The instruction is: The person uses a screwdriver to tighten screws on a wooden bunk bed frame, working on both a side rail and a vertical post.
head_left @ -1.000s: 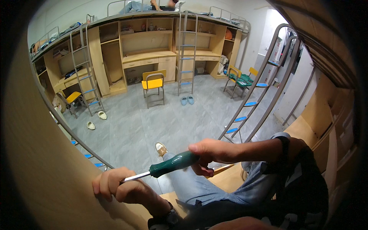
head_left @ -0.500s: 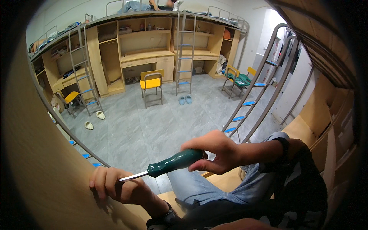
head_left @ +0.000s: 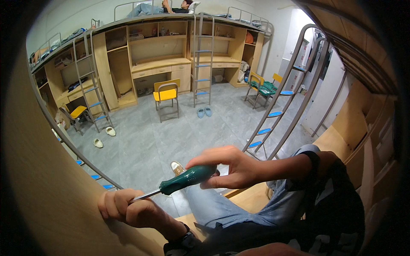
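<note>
A screwdriver (head_left: 188,179) with a glossy dark green handle and a bare metal shaft slants down to the left in front of me. My right hand (head_left: 235,167) is closed round the rear of its handle, thumb below and fingers over the top. At the shaft's other end, my left hand (head_left: 134,209) has its fingers curled round the metal and rests against an upright pale wooden panel (head_left: 64,183). The tip is hidden inside those fingers, so I cannot tell what it touches.
Beside my right arm rises a metal bunk ladder (head_left: 275,114) with blue treads. Across the grey tiled floor (head_left: 145,141) are a yellow chair (head_left: 166,94), blue slippers (head_left: 204,112) and wooden desks (head_left: 160,64). Another person (head_left: 179,9) lies on a far upper bunk.
My right hand and the screwdriver handle have shifted slightly left. My left hand stays at the panel. A shoe now shows beyond the handle.
</note>
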The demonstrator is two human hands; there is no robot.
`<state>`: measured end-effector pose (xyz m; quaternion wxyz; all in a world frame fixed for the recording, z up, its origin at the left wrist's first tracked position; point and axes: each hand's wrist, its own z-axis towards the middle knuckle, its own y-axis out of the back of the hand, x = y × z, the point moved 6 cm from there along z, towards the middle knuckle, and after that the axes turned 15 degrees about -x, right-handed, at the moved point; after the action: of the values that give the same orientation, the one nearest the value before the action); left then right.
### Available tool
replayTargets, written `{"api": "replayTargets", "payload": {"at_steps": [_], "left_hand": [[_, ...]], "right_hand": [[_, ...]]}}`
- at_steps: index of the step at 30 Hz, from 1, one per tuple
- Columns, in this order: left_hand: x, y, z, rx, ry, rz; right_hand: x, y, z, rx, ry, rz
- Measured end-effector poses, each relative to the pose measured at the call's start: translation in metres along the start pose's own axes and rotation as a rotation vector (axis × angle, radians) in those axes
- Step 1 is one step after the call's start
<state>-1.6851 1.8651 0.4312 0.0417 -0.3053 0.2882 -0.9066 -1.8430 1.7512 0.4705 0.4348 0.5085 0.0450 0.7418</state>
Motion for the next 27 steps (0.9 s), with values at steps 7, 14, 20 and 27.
{"api": "replayTargets", "payload": {"at_steps": [7,14,20,27], "left_hand": [[0.003,0.001,-0.001,0.006,0.026,-0.105],[0.003,0.001,0.0,0.027,0.042,-0.072],[-0.004,0.001,-0.001,0.046,0.049,0.111],[-0.002,0.002,-0.004,0.019,0.008,0.103]], "right_hand": [[-0.027,-0.015,-0.016,0.273,-0.797,0.444],[-0.013,-0.006,-0.017,0.19,-0.752,0.344],[0.01,0.009,-0.005,0.043,-0.049,-0.055],[0.031,0.009,-0.01,-0.068,0.305,-0.261]]}}
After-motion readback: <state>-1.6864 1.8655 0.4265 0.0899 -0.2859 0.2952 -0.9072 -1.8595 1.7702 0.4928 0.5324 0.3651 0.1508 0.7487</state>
